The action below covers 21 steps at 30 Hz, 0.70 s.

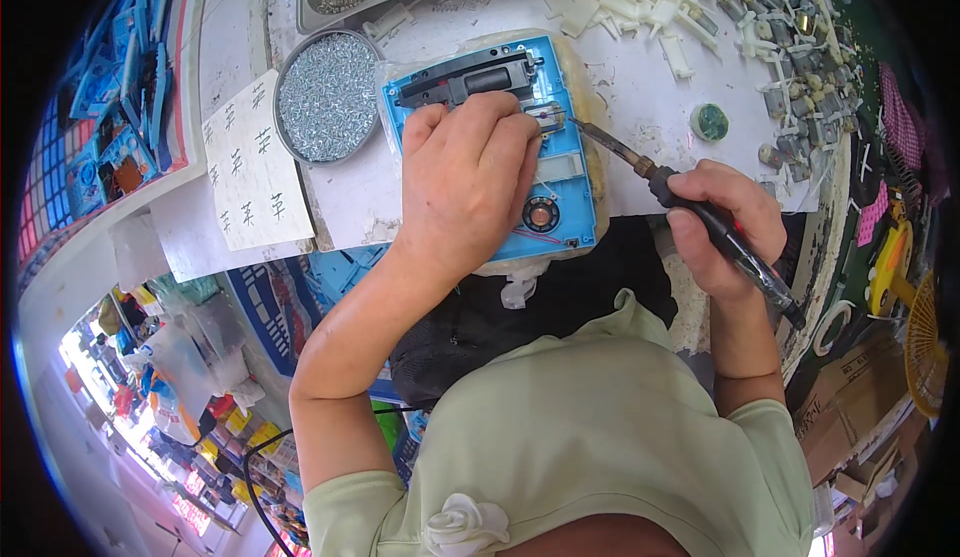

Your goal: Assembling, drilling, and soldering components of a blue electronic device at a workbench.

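Soldering iron (640,165): clamped in right hand (722,225), long axis slanting up-left, tip on blue toy housing (560,172).
Left hand (465,182): pressing flat on housing, nearer.

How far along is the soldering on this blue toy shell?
Done: black part and round speaker already sit in the blue shell. In hand: left hand presses the shell while right hand holds the soldering iron, tip near the top. Left: shell is open, no cover on.
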Available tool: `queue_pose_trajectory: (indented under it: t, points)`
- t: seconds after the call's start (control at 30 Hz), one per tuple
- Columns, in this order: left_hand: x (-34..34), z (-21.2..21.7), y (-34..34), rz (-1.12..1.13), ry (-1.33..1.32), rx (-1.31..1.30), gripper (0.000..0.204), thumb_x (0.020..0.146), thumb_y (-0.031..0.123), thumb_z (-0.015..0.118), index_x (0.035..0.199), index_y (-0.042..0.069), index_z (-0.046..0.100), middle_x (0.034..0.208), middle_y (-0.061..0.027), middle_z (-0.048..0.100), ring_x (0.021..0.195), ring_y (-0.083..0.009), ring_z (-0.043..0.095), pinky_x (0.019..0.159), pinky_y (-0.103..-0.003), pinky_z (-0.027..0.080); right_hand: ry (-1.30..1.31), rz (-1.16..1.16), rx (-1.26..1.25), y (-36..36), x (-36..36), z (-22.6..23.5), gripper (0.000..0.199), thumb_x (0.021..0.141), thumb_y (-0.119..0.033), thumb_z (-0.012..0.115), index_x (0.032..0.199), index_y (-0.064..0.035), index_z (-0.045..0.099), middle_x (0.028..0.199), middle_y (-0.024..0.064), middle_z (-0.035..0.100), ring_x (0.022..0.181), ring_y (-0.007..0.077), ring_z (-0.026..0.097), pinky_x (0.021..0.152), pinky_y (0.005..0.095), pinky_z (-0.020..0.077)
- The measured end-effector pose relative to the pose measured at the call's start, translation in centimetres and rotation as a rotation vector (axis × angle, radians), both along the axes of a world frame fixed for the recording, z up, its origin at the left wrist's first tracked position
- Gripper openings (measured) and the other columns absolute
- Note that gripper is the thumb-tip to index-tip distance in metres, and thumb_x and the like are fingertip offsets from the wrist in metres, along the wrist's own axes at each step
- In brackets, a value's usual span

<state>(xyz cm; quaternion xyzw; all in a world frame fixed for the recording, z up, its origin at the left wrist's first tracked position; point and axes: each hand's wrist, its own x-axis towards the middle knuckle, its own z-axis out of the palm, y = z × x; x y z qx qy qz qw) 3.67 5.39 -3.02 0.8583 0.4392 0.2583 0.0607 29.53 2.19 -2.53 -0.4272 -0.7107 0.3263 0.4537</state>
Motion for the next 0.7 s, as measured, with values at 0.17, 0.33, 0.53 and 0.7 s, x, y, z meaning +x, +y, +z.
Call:
queue_pose_trajectory:
  t: [0.17, 0.33, 0.53, 0.7]
  points:
    - [0.01, 0.1, 0.02, -0.001, 0.004, 0.004, 0.025, 0.078, 0.003, 0.076, 0.101, 0.008, 0.066, 0.102, -0.0058, 0.065, 0.093, -0.0232, 0.063, 0.085, -0.036, 0.042, 0.004, -0.001, 0.011, -0.02, -0.02, -0.04, 0.022, 0.084, -0.014, 0.077, 0.1, -0.0016, 0.07, 0.066, 0.0061, 0.06, 0.053, 0.0181, 0.056, 0.051, 0.029, 0.0429]
    - [0.07, 0.09, 0.04, 0.002, 0.001, 0.0, 0.025, 0.079, 0.002, 0.076, 0.101, 0.008, 0.066, 0.101, -0.0056, 0.065, 0.091, -0.0234, 0.064, 0.084, -0.036, 0.042, 0.011, -0.001, 0.007, -0.07, 0.1, -0.04, 0.021, 0.085, -0.014, 0.077, 0.1, -0.0013, 0.07, 0.066, 0.0061, 0.06, 0.054, 0.0177, 0.056, 0.052, 0.0288, 0.0426]
    - [0.06, 0.11, 0.02, 0.003, -0.001, -0.017, 0.024, 0.079, 0.002, 0.075, 0.1, 0.008, 0.066, 0.101, -0.0056, 0.065, 0.091, -0.0239, 0.064, 0.085, -0.037, 0.043, 0.026, 0.001, -0.01, -0.12, 0.06, -0.01, 0.022, 0.085, -0.014, 0.077, 0.101, -0.001, 0.07, 0.066, 0.0059, 0.06, 0.054, 0.0174, 0.055, 0.052, 0.0285, 0.0422]
    - [0.05, 0.59, -0.04, -0.003, -0.037, -0.051, 0.024, 0.08, -0.001, 0.074, 0.101, 0.006, 0.065, 0.1, -0.0074, 0.065, 0.089, -0.026, 0.064, 0.08, -0.036, 0.046, 0.033, -0.005, -0.01, -0.18, 0.32, -0.23, 0.024, 0.084, -0.012, 0.078, 0.104, 0.0003, 0.069, 0.07, 0.007, 0.062, 0.057, 0.0164, 0.057, 0.054, 0.0274, 0.044]
